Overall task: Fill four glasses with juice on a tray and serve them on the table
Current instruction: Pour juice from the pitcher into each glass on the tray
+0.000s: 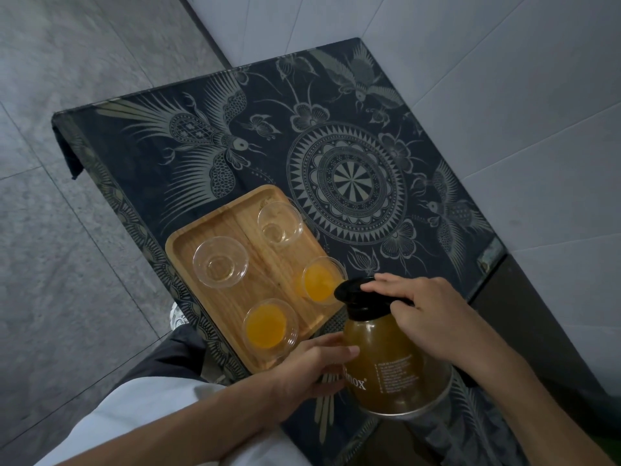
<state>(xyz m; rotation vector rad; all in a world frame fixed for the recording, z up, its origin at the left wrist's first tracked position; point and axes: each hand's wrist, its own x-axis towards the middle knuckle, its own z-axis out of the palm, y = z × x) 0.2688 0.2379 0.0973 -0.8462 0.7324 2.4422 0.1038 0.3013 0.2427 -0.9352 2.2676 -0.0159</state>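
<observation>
Jug [386, 358] sits beside tray [188, 243]; my right hand [426, 314] grips its handle, left [312, 361] steadies the glass. Two glasses [220, 262] unfilled. Risk: reaching across filled ones [319, 280], I clip them.

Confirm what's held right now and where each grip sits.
The juice jug: the right hand grips its black handle by the lid, and the left hand steadies the glass body's side.
</observation>
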